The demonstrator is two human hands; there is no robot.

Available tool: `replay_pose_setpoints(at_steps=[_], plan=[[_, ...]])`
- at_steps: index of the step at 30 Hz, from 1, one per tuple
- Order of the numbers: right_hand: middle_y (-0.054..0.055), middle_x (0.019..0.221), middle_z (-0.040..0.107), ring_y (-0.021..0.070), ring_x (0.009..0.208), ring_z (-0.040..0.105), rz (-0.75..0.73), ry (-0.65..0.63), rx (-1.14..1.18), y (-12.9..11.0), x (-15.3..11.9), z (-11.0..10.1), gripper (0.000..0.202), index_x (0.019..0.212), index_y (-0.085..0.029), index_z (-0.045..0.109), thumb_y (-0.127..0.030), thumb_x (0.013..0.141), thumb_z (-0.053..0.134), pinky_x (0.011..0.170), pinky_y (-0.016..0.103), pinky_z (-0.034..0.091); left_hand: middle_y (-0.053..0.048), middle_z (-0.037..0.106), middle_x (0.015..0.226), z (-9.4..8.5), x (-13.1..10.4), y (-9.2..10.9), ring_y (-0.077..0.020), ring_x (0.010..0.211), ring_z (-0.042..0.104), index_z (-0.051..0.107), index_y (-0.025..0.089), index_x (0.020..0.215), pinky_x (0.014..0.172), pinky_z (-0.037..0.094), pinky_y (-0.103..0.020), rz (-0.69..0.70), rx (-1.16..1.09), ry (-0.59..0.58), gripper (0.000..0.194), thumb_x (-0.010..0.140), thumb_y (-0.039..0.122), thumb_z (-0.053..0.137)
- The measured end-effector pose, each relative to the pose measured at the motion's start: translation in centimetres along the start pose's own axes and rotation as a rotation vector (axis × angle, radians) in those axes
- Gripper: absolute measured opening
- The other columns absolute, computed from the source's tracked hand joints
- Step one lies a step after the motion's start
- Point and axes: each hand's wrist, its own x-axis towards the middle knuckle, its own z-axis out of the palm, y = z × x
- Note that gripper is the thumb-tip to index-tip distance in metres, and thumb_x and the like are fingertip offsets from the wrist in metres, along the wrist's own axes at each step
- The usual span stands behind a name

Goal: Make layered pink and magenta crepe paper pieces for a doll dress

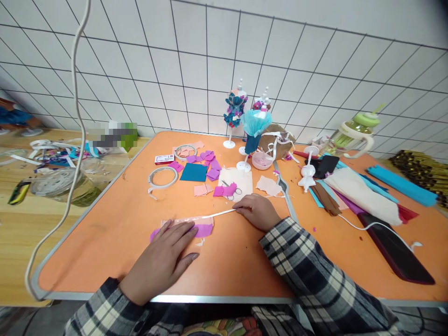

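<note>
Two-handed job: left hand (173,245) lay flat gripping nothing, probably pinning the pink-and-purple paper (205,230), while right hand (257,211) pinched the white strip (224,213) tight, likely so it'd run straight.

Orange bench (224,270) standing before dark-jointed, white-tiled wall (189,70), metal trim (224,298) running along near edge; wood-topped second bench (14,245) standing beside orange bench's left edge.

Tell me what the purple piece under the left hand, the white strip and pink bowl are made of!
Purple piece: probably thin, matte paper, with a soft, uneven edge; maybe cloth.
White strip: smooth paper or plastic, it seems, because it's flat and narrow.
Pink bowl: probably smooth plastic, going by its even color and rounded rim.
</note>
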Motion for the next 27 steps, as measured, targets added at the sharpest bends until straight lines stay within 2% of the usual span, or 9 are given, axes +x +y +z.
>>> replay_pose_setpoints(at_steps=[6, 10, 13, 16, 19, 22, 24, 27], plan=[[0.003, 0.097, 0.079, 0.0209, 0.093, 0.070, 0.034, 0.014, -0.028, 0.8, -0.4, -0.7, 0.015, 0.096, -0.026, 0.079, -0.018, 0.089, 0.068, 0.082, 0.033, 0.051, -0.015, 0.064, 0.141, 0.0, 0.0, 0.1, -0.0339, 0.129, 0.059, 0.059, 0.017, 0.138, 0.114, 0.039, -0.060, -0.002, -0.006, -0.007, 0.051, 0.097, 0.048, 0.055], [0.003, 0.094, 0.078, 0.0208, 0.092, 0.070, 0.065, 0.053, -0.071, 2.0, -1.1, -1.7, 0.017, 0.098, -0.026, 0.080, -0.021, 0.092, 0.065, 0.084, 0.033, 0.051, -0.015, 0.062, 0.144, 0.0, -0.2, -0.1, -0.0333, 0.130, 0.059, 0.056, 0.016, 0.143, 0.111, 0.046, -0.053, 0.009, -0.016, -0.003, 0.055, 0.097, 0.048, 0.055], [0.006, 0.097, 0.077, 0.0228, 0.094, 0.068, 0.142, 0.141, -0.130, 3.8, -2.1, -3.1, 0.023, 0.101, -0.024, 0.079, -0.025, 0.096, 0.058, 0.085, 0.035, 0.051, -0.015, 0.060, 0.147, -0.2, -0.2, 0.2, -0.0336, 0.133, 0.057, 0.056, 0.018, 0.143, 0.108, 0.051, -0.049, 0.030, -0.026, -0.020, 0.056, 0.097, 0.050, 0.055], [0.012, 0.103, 0.074, 0.0282, 0.096, 0.066, 0.262, 0.280, -0.215, 5.5, -3.2, -4.5, 0.028, 0.105, -0.019, 0.078, -0.021, 0.095, 0.052, 0.087, 0.043, 0.049, -0.014, 0.055, 0.151, -0.5, 0.3, 1.3, -0.0344, 0.137, 0.054, 0.056, 0.021, 0.144, 0.110, 0.050, -0.051, 0.072, -0.049, -0.052, 0.054, 0.098, 0.048, 0.055], [0.021, 0.117, 0.067, 0.0350, 0.105, 0.059, 0.337, 0.453, -0.288, 5.6, -3.4, -5.2, 0.037, 0.120, -0.011, 0.071, -0.016, 0.092, 0.047, 0.092, 0.054, 0.044, -0.013, 0.052, 0.154, -0.6, 1.7, 2.9, -0.0314, 0.136, 0.055, 0.060, 0.021, 0.140, 0.109, 0.052, -0.047, 0.128, -0.116, -0.095, 0.044, 0.101, 0.041, 0.051], [0.022, 0.119, 0.065, 0.0347, 0.110, 0.056, 0.234, 0.500, -0.285, 3.2, -2.8, -4.6, 0.038, 0.126, -0.009, 0.065, -0.020, 0.095, 0.047, 0.096, 0.055, 0.042, -0.014, 0.055, 0.151, -0.5, 3.8, 4.0, -0.0301, 0.133, 0.058, 0.064, 0.020, 0.133, 0.108, 0.053, -0.046, 0.144, -0.143, -0.115, 0.037, 0.103, 0.031, 0.047], [0.014, 0.108, 0.070, 0.0280, 0.103, 0.060, 0.063, 0.401, -0.234, 0.8, -2.3, -3.4, 0.028, 0.114, -0.015, 0.070, -0.024, 0.095, 0.051, 0.094, 0.045, 0.045, -0.013, 0.061, 0.145, -0.4, 5.1, 4.3, -0.0286, 0.130, 0.060, 0.065, 0.021, 0.130, 0.107, 0.054, -0.046, 0.145, -0.180, -0.127, 0.034, 0.103, 0.027, 0.046], [0.005, 0.089, 0.073, 0.0201, 0.086, 0.062, -0.199, 0.180, -0.155, -2.6, -1.9, -1.2, 0.016, 0.091, -0.023, 0.073, -0.025, 0.092, 0.057, 0.082, 0.033, 0.049, -0.010, 0.066, 0.138, -0.3, 5.9, 4.1, -0.0247, 0.125, 0.064, 0.064, 0.023, 0.131, 0.106, 0.054, -0.042, 0.136, -0.269, -0.127, 0.034, 0.101, 0.024, 0.048]])
